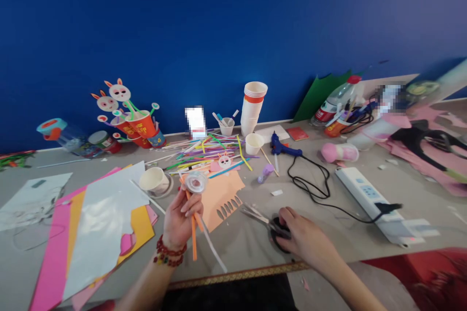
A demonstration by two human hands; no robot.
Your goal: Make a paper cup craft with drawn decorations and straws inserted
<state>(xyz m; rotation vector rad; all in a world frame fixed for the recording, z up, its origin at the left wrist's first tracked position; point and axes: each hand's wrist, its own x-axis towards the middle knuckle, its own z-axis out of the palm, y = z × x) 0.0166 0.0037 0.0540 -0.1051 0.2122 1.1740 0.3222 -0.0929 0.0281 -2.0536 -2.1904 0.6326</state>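
My left hand (184, 214), raised over the table with a beaded bracelet on the wrist, is closed around orange strips (194, 240) and a white strip (215, 251) that hang down below it. At its fingertips is a round, clear object (196, 182), perhaps a roll of tape. On the right, my right hand (297, 233) has its fingers on the black handles of the scissors (257, 215), whose blades point left and look slightly apart. Between the hands lies a peach paper sheet (219, 194) with leaf-shaped holes along its edge.
Coloured straws (197, 153) lie heaped behind, near a stack of paper cups (252, 112). A blue glue gun (284, 147) and its cord lead to a power strip (368, 204) on the right. Left are coloured sheets (102, 223), a paper cup (153, 181) and rabbit-face cups (140, 124).
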